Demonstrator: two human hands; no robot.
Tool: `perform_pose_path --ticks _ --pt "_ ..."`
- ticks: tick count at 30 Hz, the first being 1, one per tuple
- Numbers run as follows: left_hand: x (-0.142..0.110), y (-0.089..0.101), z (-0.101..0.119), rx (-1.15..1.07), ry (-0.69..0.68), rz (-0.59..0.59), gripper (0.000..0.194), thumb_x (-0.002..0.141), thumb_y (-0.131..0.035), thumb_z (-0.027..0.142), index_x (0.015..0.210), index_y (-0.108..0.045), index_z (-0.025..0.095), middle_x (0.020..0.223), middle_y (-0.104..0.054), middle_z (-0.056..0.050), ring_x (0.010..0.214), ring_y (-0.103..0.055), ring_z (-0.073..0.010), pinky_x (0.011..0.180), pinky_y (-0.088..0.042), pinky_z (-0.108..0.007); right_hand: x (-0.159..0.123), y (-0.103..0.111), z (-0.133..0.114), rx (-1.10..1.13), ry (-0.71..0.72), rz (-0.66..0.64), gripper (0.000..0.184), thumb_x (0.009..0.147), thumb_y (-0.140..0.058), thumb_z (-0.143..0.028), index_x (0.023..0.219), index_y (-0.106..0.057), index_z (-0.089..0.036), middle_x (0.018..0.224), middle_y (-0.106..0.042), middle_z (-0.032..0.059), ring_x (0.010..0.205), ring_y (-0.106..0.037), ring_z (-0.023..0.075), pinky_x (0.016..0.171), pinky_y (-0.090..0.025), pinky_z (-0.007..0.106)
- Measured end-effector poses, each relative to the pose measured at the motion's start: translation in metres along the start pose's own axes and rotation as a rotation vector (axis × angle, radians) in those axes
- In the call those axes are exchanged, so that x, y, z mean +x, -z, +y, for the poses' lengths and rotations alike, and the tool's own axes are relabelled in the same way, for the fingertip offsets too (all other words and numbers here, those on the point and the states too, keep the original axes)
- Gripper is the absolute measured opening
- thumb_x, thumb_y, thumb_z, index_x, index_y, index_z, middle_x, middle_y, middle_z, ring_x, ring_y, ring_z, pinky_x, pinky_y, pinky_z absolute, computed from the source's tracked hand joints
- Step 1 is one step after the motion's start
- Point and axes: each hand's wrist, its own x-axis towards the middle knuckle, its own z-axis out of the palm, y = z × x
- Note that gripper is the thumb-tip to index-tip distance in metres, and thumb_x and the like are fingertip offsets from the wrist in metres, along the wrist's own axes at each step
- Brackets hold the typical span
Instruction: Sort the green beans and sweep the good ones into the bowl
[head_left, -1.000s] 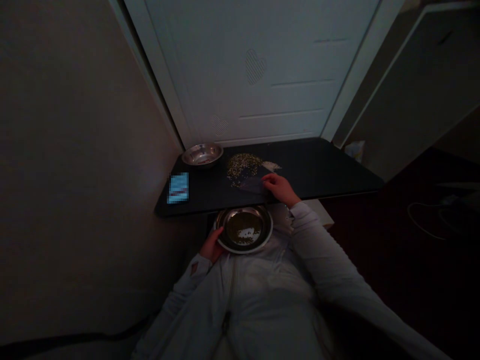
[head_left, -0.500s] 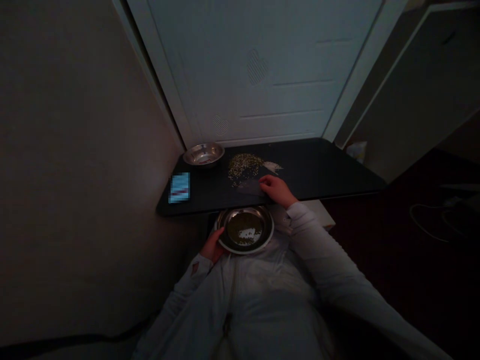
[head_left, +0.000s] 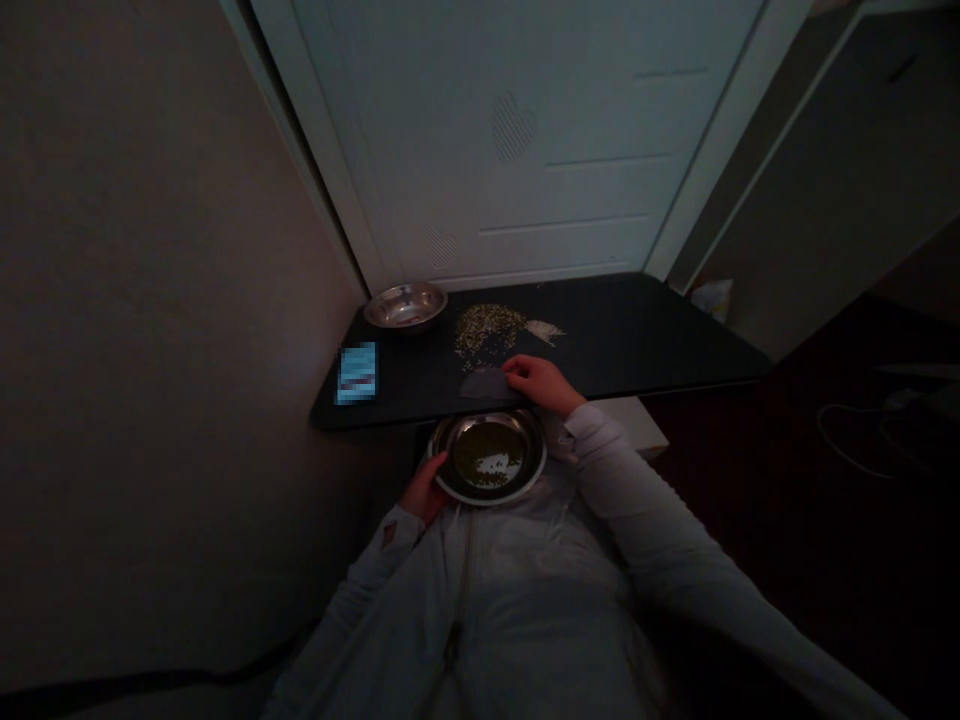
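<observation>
My left hand (head_left: pixel 425 492) grips the left rim of a shiny metal bowl (head_left: pixel 538 472), held at the table's front edge against my body. Small greenish beans or seeds (head_left: pixel 480 440) cover part of its bottom. Over the table's front, my right hand (head_left: pixel 546 385) pinches a thin, greyish, see-through flat sheet (head_left: pixel 481 384), its lower edge close to the tabletop. Just beyond the sheet lies a spread pile of mixed green and pale grains (head_left: pixel 489 325). To the right of that pile sits a smaller whitish heap of grains (head_left: pixel 545 330).
A second metal bowl (head_left: pixel 384 318) stands at the back left of the black table (head_left: pixel 645 335). A pixelated blue rectangle (head_left: pixel 357 373) lies in front of it. Behind rises a white door (head_left: pixel 420 130); a wall (head_left: pixel 150 300) closes off the left. A white box (head_left: pixel 641 425) shows below the table.
My right hand has moved slightly left and toward me with the flat sheet, which shows more plainly now. My left hand and the bowl stay nearly still.
</observation>
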Motion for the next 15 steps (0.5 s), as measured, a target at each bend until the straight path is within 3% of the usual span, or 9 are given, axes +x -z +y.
perform_pose_path --ticks 15 --pt "-0.0002 -0.001 -0.0013 -0.065 0.012 -0.045 0.031 0.073 -0.05 0.026 0.101 -0.058 0.013 0.091 -0.068 -0.008 0.108 -0.049 -0.023 0.094 -0.035 -0.036 -0.0023 0.0021 0.0002 0.049 0.01 -0.048 0.022 0.065 -0.05 -0.024 0.083 -0.06 -0.016 0.066 -0.058 -0.001 0.06 -0.05 0.0094 0.055 -0.035 0.021"
